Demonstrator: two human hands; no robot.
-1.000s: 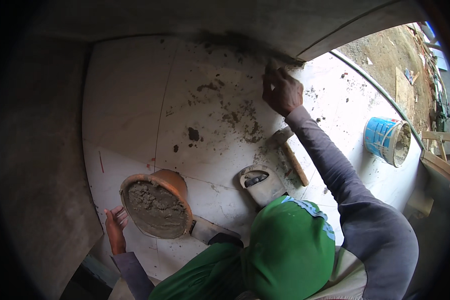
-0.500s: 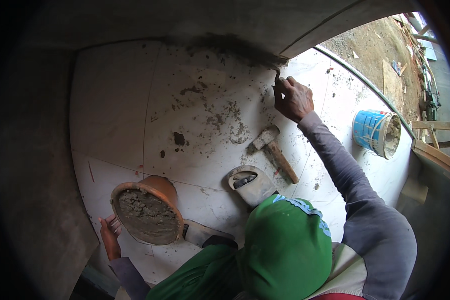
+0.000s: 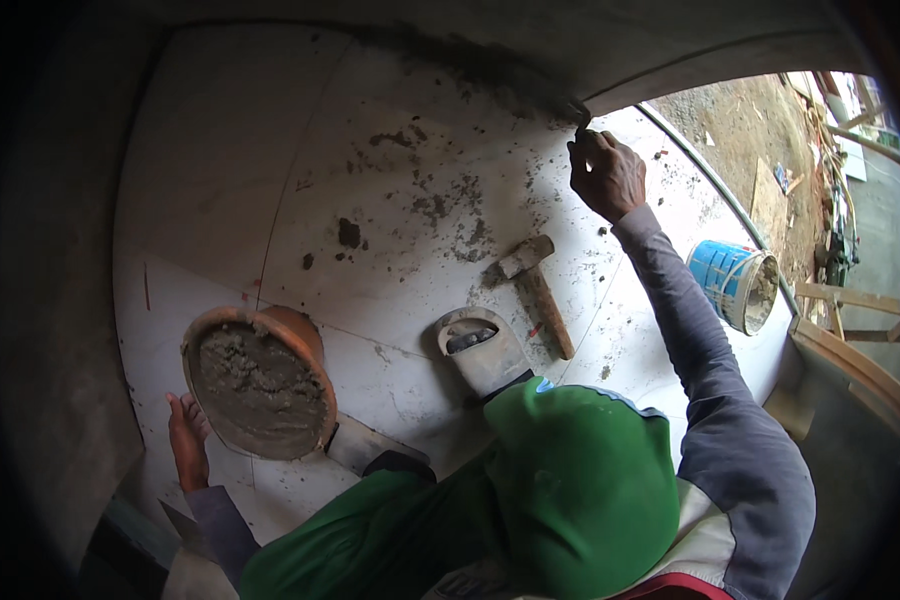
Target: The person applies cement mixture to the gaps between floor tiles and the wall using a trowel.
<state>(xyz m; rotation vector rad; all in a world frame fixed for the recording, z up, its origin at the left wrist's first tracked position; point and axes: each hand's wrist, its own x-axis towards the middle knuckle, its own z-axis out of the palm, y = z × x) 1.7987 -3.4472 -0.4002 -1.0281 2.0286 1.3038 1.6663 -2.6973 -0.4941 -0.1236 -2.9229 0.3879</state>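
My right hand (image 3: 610, 178) is closed around the handle of a small trowel, its bent metal neck (image 3: 582, 112) showing above my fingers. The trowel's end is at the base of the wall, beside a dark band of wet mortar (image 3: 480, 70); its blade is hard to make out. At the lower left, my left hand (image 3: 188, 440) has its fingers stretched up and thumb apart, beside the orange-brown bucket (image 3: 300, 330). Whether those fingers touch the bucket, I cannot tell. Grey mortar (image 3: 260, 390) fills the bucket nearly to its rim.
A hammer (image 3: 538, 290) with a wooden handle lies on the white tiles (image 3: 200, 180), among mortar crumbs. Near it is a grey sandal (image 3: 485, 355). A blue-and-white pail (image 3: 732, 285) lies or stands at the right. A green cap (image 3: 580, 470) covers the lower middle.
My right hand has slid a little right along the wall base with the trowel. The whole view has shifted, so the bucket and hammer appear farther left. My left hand stays by the bucket.
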